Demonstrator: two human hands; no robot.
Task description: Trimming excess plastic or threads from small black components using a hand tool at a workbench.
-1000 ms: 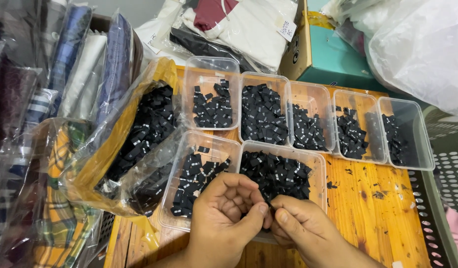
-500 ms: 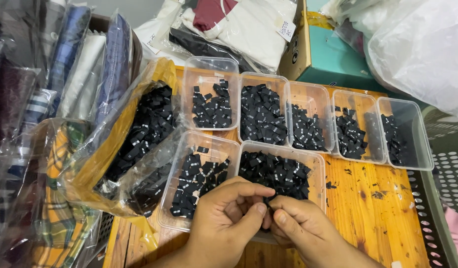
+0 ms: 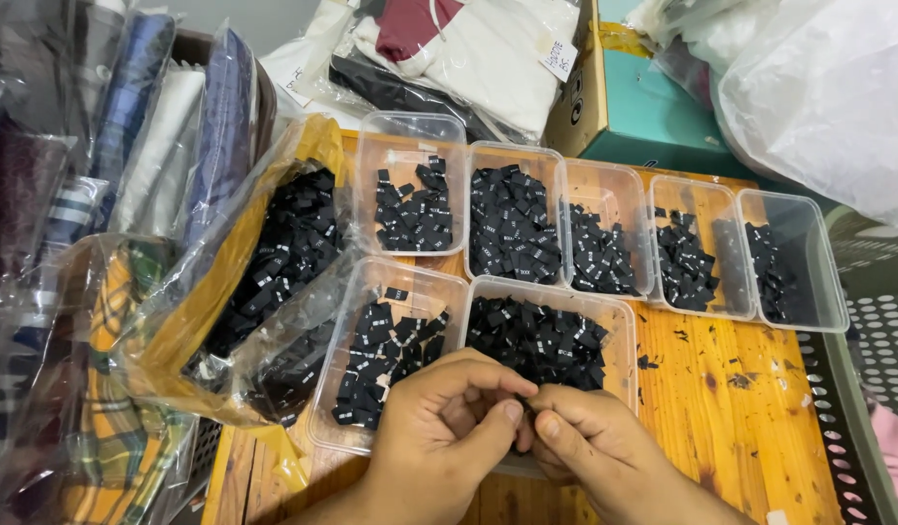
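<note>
While the head camera looks straight down, I see the left hand (image 3: 449,428) and the right hand (image 3: 590,442) meeting fingertip to fingertip over the near edge of the front right tub (image 3: 619,326). Both are pinched shut on something small and dark between the thumbs and forefingers. It looks like one or two of the small black woven labels (image 3: 536,340) that fill that tub, though the fingers hide nearly all of it and I cannot tell how many are held.

The front left tub (image 3: 356,413) sits just beside it, touching, with the same sort of labels (image 3: 386,360) inside. Five more clear tubs (image 3: 410,131) stand in a row behind, side by side. A crumpled plastic bag (image 3: 264,262) full of black labels leans against the left tubs.

My worry is a slip. The pinch is tiny and hangs right over the rim, so a label could drop onto the orange wooden tabletop (image 3: 731,428), where dark scraps (image 3: 648,362) already lie, and be lost among them. It could as easily fall into the wrong tub, since the walls touch. The slumped bag may also spill into the front left tub if a wrist nudges it.
</note>
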